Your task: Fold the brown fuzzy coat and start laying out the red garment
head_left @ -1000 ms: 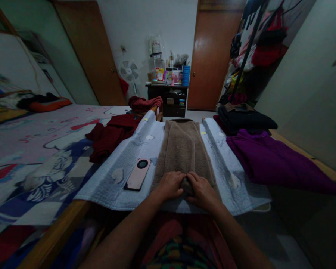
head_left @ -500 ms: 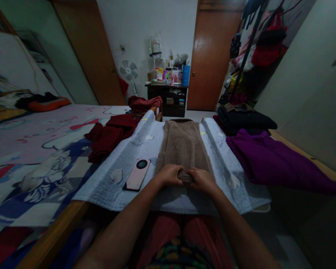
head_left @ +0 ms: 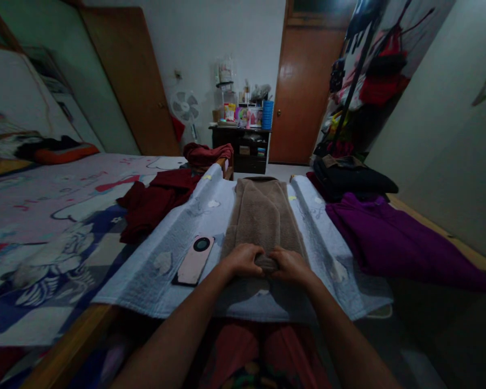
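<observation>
While left hand (head_left: 246, 259) and right hand (head_left: 290, 265) grip the near rolled end of brown fleece garment (head_left: 260, 216), pink phone (head_left: 193, 261) lies just beside on pale-blue quilt (head_left: 154, 275)

Bare hands (head_left: 243, 260), reddish trousers (head_left: 237, 354), dark patterned top (head_left: 251, 379)

Past the hands, I see a white wall (head_left: 210, 32), a brown door (head_left: 303, 86) and what looks like a dark shelf (head_left: 249, 148).
</observation>
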The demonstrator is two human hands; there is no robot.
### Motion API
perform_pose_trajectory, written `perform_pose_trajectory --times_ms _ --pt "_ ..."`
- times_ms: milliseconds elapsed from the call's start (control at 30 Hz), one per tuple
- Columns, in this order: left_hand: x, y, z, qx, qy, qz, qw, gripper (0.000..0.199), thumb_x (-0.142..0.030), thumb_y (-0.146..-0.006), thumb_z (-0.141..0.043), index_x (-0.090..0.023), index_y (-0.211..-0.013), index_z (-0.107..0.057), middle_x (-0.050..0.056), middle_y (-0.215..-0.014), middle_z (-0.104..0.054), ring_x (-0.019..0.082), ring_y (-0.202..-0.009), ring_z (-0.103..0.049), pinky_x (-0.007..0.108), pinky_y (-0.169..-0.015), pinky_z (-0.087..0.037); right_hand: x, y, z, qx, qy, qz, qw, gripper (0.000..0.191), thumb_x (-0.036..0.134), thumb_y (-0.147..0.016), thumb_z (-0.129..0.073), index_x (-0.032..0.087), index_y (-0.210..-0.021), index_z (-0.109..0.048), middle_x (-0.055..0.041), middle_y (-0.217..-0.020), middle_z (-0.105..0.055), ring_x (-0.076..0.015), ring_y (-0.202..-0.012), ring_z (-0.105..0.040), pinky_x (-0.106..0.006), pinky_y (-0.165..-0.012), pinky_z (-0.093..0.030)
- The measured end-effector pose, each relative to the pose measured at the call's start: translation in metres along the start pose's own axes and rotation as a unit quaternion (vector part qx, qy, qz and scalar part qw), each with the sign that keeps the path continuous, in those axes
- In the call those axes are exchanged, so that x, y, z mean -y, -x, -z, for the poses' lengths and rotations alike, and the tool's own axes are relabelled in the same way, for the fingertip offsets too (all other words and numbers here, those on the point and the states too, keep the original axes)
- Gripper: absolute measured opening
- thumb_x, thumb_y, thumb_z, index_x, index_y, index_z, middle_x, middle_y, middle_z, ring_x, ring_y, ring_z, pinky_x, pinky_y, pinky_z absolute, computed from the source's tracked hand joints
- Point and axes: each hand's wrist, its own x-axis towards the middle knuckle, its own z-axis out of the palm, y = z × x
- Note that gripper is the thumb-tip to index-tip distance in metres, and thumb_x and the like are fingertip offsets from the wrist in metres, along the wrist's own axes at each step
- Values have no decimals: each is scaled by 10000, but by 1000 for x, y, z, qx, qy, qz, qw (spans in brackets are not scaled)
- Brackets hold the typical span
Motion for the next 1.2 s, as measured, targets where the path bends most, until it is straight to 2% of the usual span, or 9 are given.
perform_pose_trajectory --times_ms 267,533,667,767,867,967,1100,1200 --pt "1 -2 -2 -8 -13 -5 1000 447 -468 -684 -681 -241 -1068 -683 24 -976 -726 229 -894 -660 258 -714 -448 0 0 2 -6 -11 -3 1000 392 475 -762 -678 229 -1067 -679 -50 -1044 -655 -216 -878 -648 -265 -710 -406" --pt "-3 1 2 -3 -11 -9 1000 382 -428 -707 -656 -225 -1030 -671 40 -968 -729 241 -892 -673 273 -725 -471 -1 -2 0 -3 -6 -8 1000 366 394 -727 -698 229 -1053 -676 -41 -1039 -636 -211 -861 -644 -267 -703 -407" --pt "-9 6 -9 -32 -36 -9 999 345 -362 -746 -622 -229 -1063 -651 49 -1009 -723 255 -946 -671 304 -794 -486 -1 -1 1 -2 -11 -8 1000 355 383 -739 -681 243 -1065 -674 -33 -1024 -631 -205 -865 -645 -262 -705 -406" --pt "-16 9 -21 -61 -66 0 996 435 -303 -733 -631 -218 -1159 -600 65 -1085 -702 270 -1002 -658 344 -858 -491 -1 0 1 5 -9 -7 1000 366 329 -718 -686 248 -1074 -670 -29 -1016 -628 -205 -872 -645 -258 -708 -408" --pt "-23 10 -29 -69 -83 11 994 507 -333 -701 -679 -198 -1179 -579 81 -1100 -687 288 -987 -659 369 -844 -510 -2 1 0 2 -12 -9 1000 347 309 -706 -684 237 -1045 -669 -31 -1018 -625 -205 -871 -643 -258 -706 -412" --pt "-25 9 -30 -72 -84 22 994 469 -399 -722 -681 -205 -1140 -591 80 -1085 -685 286 -961 -665 369 -819 -520 -2 1 -2 0 -21 -13 1000 338 350 -722 -680 237 -1041 -667 -33 -1012 -626 -208 -872 -643 -265 -719 -424" --pt "-20 9 -25 -66 -75 16 995 372 -343 -754 -656 -234 -1106 -606 62 -1091 -687 263 -992 -658 339 -849 -504 -4 3 -8 -19 -51 -10 998 398 360 -730 -683 224 -1101 -634 -50 -1053 -633 -227 -938 -638 -294 -795 -452" --pt "-16 9 -23 -61 -71 4 996 349 -290 -744 -655 -228 -1086 -623 63 -1086 -689 263 -1000 -654 336 -859 -498 -7 11 -14 -42 -87 15 995 617 243 -696 -687 189 -1287 -514 -97 -1245 -592 -250 -1131 -575 -329 -929 -442"
